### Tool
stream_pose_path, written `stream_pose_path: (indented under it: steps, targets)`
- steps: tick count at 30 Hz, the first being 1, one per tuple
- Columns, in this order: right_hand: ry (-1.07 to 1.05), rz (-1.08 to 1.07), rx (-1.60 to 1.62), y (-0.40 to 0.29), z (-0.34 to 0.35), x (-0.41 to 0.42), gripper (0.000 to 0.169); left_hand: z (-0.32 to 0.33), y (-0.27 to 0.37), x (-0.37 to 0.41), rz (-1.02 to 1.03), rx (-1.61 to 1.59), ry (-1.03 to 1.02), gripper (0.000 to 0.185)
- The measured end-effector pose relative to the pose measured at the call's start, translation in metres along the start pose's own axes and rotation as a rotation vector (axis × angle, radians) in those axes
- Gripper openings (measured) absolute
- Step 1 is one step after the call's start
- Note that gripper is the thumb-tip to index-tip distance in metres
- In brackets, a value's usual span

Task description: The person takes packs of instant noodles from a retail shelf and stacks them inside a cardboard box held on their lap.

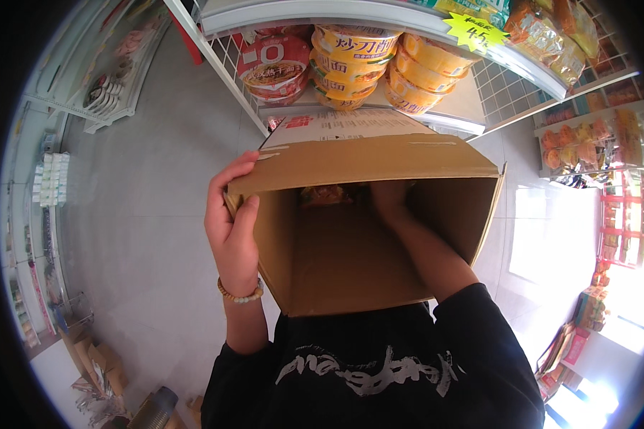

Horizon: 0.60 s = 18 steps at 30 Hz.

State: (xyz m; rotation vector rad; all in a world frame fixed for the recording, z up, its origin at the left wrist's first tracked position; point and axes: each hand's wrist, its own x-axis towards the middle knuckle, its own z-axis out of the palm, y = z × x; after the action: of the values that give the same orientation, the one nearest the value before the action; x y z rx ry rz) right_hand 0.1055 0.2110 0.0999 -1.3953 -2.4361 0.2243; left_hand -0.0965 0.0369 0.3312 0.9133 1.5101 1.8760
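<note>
An open cardboard box (pixel 354 252) is tilted with its mouth towards me, below a store shelf. My left hand (pixel 236 220) grips the box's left edge, thumb on the inside and fingers outside. My right hand (pixel 392 195) reaches deep inside the box; its fingers are in shadow, and whether they hold anything is hidden. To the left of that hand, at the dark far end, lies a shiny plastic-wrapped package (pixel 326 195). Behind the box, stacked yellow instant noodle bowls (pixel 349 64) and red noodle bowls (pixel 275 67) stand on the shelf.
Bagged goods (pixel 542 40) lie on the upper shelf, whose edge (pixel 322 19) overhangs the noodle bowls. Wire mesh closes the shelf's sides. More shelving (pixel 112 102) stands at the left, a rack of packaged goods (pixel 585 142) at the right. Opened cartons (pixel 104 364) lie at the lower left.
</note>
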Motion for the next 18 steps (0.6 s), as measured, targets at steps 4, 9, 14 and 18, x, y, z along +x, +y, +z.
stream_pose_path:
  steps: [4, 9, 14, 18]
  targets:
    - [-0.079, -0.047, 0.029, 0.002, 0.000, -0.010, 0.033, 0.001, 0.001, 0.001, -0.037, -0.048, 0.059, 0.035]
    - [-0.132, 0.083, 0.041, -0.003, -0.003, -0.008, 0.038, 0.002, -0.001, 0.001, -0.029, -0.049, 0.064, 0.031]
    - [-0.111, 0.065, 0.036, -0.003, 0.000, 0.001, 0.042, 0.003, -0.001, 0.004, -0.043, -0.087, 0.074, 0.030]
    - [-0.100, 0.037, 0.026, -0.005, 0.002, 0.004, 0.045, 0.005, -0.003, 0.001, -0.042, -0.118, 0.096, 0.029]
